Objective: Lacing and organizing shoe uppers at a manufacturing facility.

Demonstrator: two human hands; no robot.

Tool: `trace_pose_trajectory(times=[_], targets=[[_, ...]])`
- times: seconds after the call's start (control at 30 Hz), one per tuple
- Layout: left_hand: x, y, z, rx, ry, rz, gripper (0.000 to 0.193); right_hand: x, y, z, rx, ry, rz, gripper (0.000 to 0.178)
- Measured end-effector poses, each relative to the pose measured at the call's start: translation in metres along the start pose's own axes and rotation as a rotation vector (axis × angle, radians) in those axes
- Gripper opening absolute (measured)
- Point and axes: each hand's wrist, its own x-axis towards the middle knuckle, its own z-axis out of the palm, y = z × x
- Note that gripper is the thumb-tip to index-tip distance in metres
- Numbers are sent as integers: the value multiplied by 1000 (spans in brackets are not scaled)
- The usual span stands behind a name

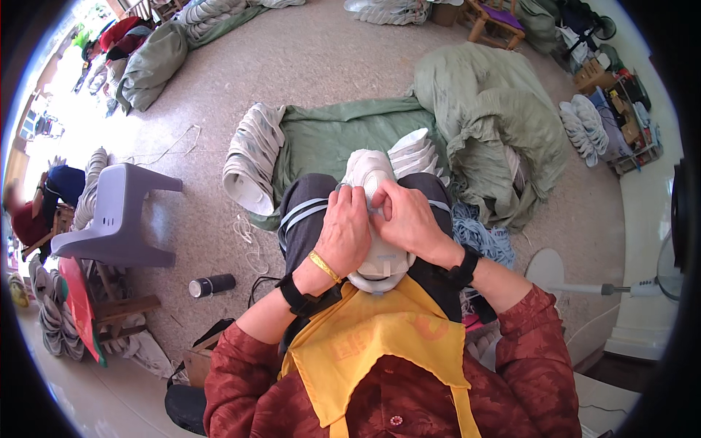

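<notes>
A white shoe (366,166) lies lengthwise on my lap between my thighs, toe pointing away and heel toward my yellow apron (380,332). My left hand (345,228) is closed over the left side of its lacing area, fingers curled against the upper. From the right, my right hand (411,223) meets it with thumb and forefinger pinched over the front of the shoe. Whatever that pinch holds is too small to make out. Just beyond my knees, nested white shoes (415,155) sit on a green cloth (343,131), and a longer stack of white shoes (252,157) stands at its left.
Large green sacks (496,124) bulge at the right, above a heap of light blue cords (482,233). To my left are a grey plastic chair (120,215) and a dark flask (212,285). A white fan (584,285) lies right. Another person (33,212) sits far left.
</notes>
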Motion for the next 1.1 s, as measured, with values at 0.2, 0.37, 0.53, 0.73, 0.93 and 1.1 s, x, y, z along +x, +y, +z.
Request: trace_pose_trajectory(times=[0.2, 0.37, 0.53, 0.73, 0.93, 1.1], targets=[[-1, -3, 3, -69, 22, 3, 27, -5, -3, 2, 17, 52, 29, 19], [-2, 2, -2, -78, 34, 15, 26, -7, -4, 1, 65, 45, 53, 16], [-3, 0, -1, -107, 49, 17, 26, -11, -11, 0, 83, 54, 102, 16], [-1, -1, -1, -110, 56, 15, 25, -24, -15, 3, 65, 147, -63, 14], [-2, -3, 5, -102, 80, -15, 23, -25, -13, 5, -102, 166, -215, 12], [-3, -1, 6, -109, 104, -55, 19, -24, -11, 12, -260, 157, -245, 13]])
